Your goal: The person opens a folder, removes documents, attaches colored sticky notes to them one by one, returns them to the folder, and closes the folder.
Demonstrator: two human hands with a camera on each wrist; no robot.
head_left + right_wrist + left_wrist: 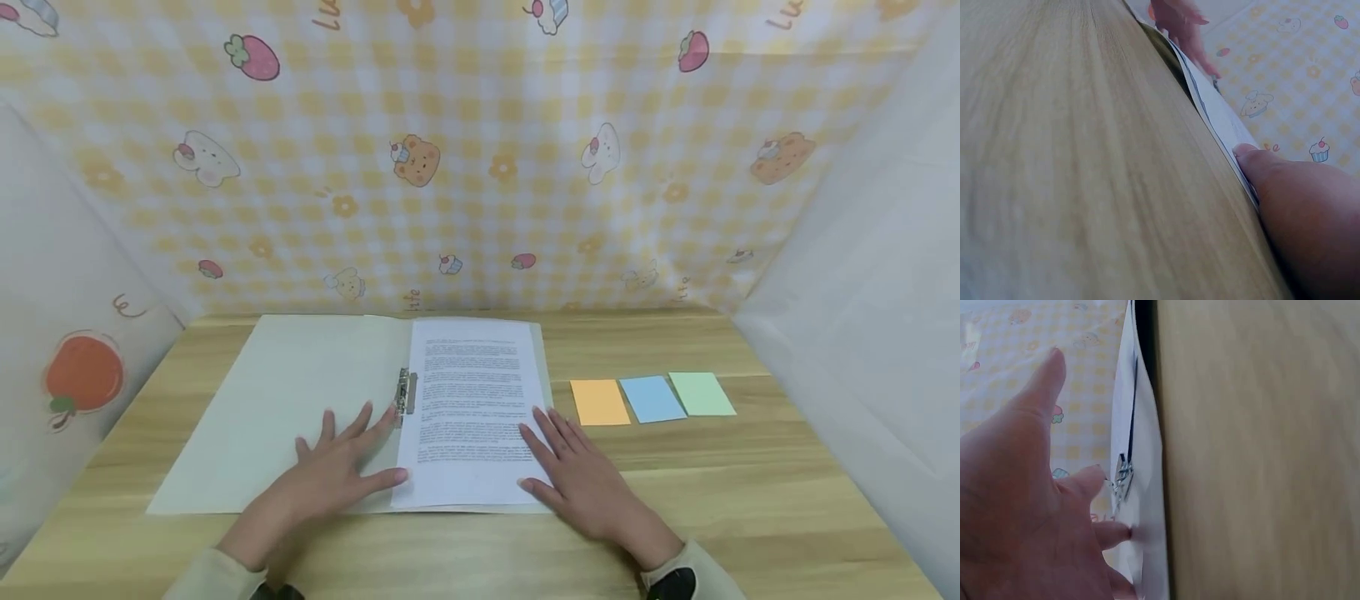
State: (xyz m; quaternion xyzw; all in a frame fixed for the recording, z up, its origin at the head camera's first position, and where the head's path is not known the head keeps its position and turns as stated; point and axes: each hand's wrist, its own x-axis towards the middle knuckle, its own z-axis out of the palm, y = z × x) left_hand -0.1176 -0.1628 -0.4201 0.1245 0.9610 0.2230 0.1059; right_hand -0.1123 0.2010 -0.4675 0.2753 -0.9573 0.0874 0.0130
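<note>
A: What did the hands have hold of?

B: Nothing, as far as I could see. The left hand had its fingers spread, the thumb by the left edge of the printed sheet and one fingertip near the metal clip; I couldn't tell whether it touched the metal. The right hand lay with straight fingers over the sheet's right edge.

A: Why one on each side?

B: To steady the page and square it, I'd judge. Resting near the margins, they left most of the text uncovered.

A: And where was the sheet?

B: Face up on the right half of the open folder, its left margin beside the clip. That placing suited clamping, though I couldn't tell whether the clip pinned it.

A: And further out?

B: An orange note, a blue note and a green note lay in a row on the wooden table, right of the folder, presumably for easy reach without covering the page.
</note>
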